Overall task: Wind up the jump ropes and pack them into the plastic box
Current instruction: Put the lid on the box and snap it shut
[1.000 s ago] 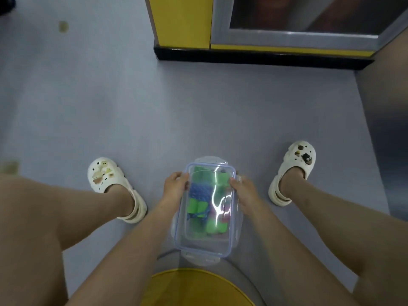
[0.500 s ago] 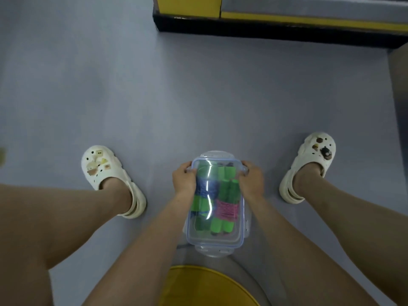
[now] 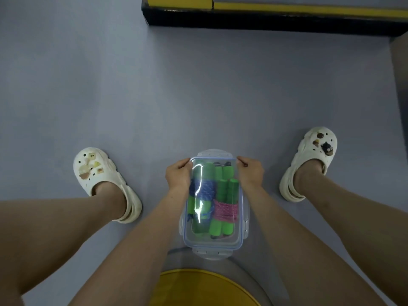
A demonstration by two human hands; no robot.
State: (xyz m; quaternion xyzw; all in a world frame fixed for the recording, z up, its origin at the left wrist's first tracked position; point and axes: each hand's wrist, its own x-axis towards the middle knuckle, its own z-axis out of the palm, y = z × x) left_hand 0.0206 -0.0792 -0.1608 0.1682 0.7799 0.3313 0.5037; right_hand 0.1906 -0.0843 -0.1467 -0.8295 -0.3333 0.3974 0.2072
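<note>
Two bare hands grip the far corners of a clear plastic box [image 3: 213,248] at the lower centre of the frame. The left hand [image 3: 178,176] curls its fingers over the box's upper left corner, and the right hand [image 3: 250,173] pinches the upper right corner with fingers bent. Both forearms run down along the box's long sides toward the bottom edge of the frame.

The box is rectangular with a blue-edged see-through lid [image 3: 238,236] lying on top, and light glares off the lid's left half. A latch flap [image 3: 214,153] sticks out at the far end between the two hands, and another [image 3: 212,253] sticks out at the near end; whether they are snapped down cannot be told. Inside lie wound jump ropes with green handles [image 3: 208,173]: a blue rope [image 3: 206,188] bundled on the left and a pink rope [image 3: 225,209] bundled on the right. Whether the box rests on something or is held up cannot be told.

Just below the box, at the bottom centre, sits a round yellow surface [image 3: 205,288] with a grey rim. Bare legs spread out to either side. A cream clog [image 3: 97,171] with small charms is on the foot at left, and a matching clog [image 3: 313,155] is on the foot at right, both planted on a grey-blue floor [image 3: 154,96]. Along the upper right of the frame runs a yellow panel with a black base [image 3: 265,21].
</note>
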